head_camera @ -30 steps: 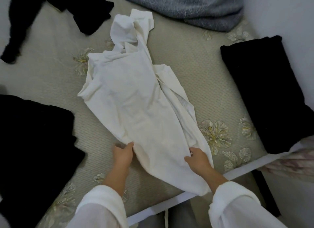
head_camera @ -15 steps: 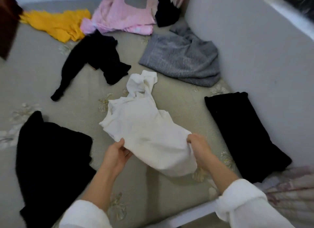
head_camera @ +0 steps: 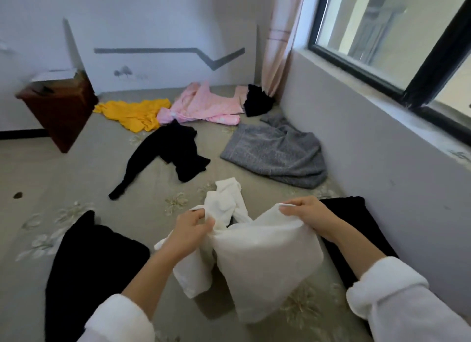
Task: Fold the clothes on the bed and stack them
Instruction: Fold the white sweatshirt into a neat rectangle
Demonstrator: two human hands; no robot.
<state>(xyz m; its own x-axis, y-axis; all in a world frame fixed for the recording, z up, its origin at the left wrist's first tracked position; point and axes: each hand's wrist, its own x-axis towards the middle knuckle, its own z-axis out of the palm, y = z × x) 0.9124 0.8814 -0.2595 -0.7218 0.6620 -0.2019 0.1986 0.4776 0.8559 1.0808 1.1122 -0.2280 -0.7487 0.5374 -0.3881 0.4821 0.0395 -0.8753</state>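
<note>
I hold a white garment (head_camera: 265, 255) up off the bed (head_camera: 51, 178), its lower part hanging loose and its far end still lying on the sheet. My left hand (head_camera: 190, 230) grips its left edge and my right hand (head_camera: 307, 215) pinches its right edge. A folded black garment (head_camera: 362, 237) lies by the wall, partly behind my right arm. A larger black garment (head_camera: 86, 273) lies at my left.
Farther up the bed lie a black garment (head_camera: 168, 153), a grey one (head_camera: 275, 153), a pink one (head_camera: 204, 107), a yellow one (head_camera: 135, 113) and a small black one (head_camera: 257, 100). A brown nightstand (head_camera: 58, 107) stands at the left. A wall with a window (head_camera: 382, 35) borders the right.
Both hands have lifted the white garment's near end from lying flat on the bed and carried it up and away from me. My view has tilted up toward the far wall.
</note>
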